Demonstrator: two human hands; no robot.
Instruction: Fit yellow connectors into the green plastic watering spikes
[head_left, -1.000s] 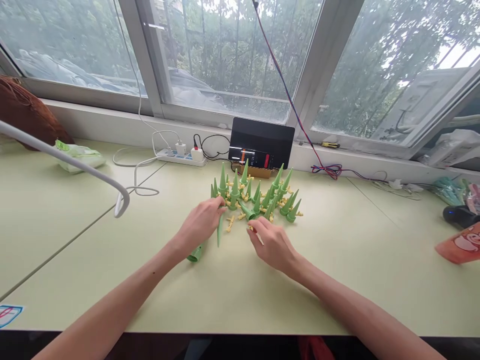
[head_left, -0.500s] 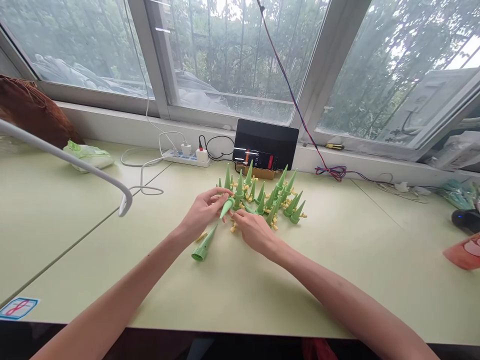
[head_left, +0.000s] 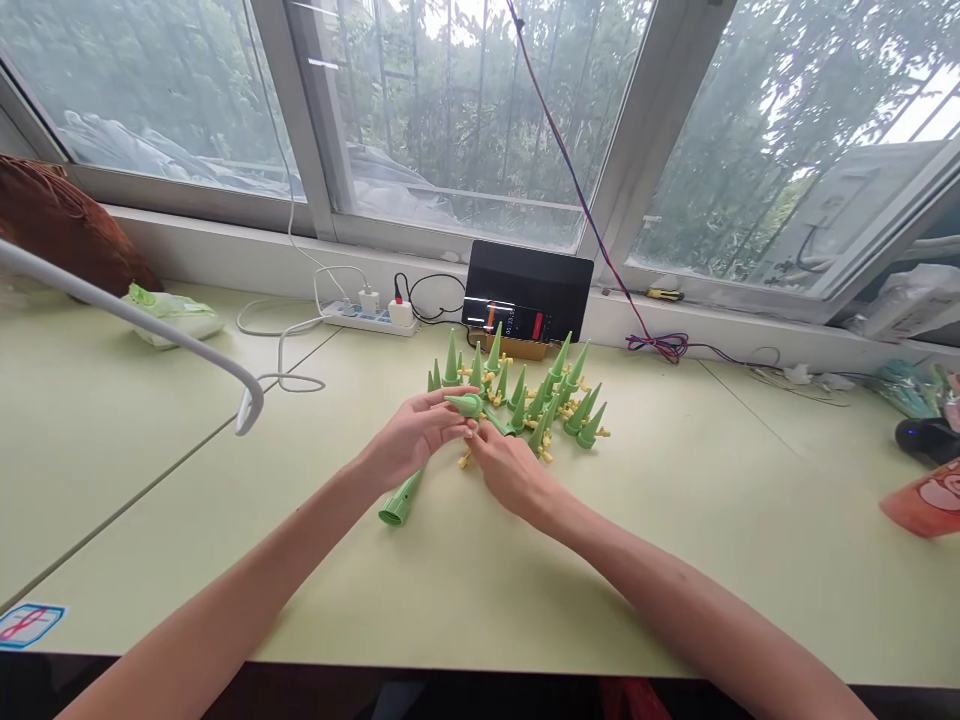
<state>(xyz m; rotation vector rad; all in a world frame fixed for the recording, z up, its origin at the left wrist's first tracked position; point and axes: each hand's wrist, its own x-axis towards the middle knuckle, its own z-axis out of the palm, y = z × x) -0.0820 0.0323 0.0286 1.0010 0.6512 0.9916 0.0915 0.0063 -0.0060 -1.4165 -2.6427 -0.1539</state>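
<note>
My left hand holds a green watering spike between thumb and fingers, its tip pointing left. My right hand meets it at the spike's wide end, fingers pinched together; whatever lies in that pinch is hidden. Below my left wrist lies another green spike, on its side with its hollow end toward me. A small yellow valve piece is on the table by my right fingers. Just beyond both hands stands a cluster of green spikes, many with yellow valves at their bases.
Behind the cluster a dark tablet leans upright, a phone before it. A power strip with plugs and cables is at the back left. A white curved bar crosses the left side. At the right edge lies a red package.
The spike in my left hand has swung from pointing down toward me to pointing left. My left hand has turned and shifted right, now covering the loose spike's tip.
</note>
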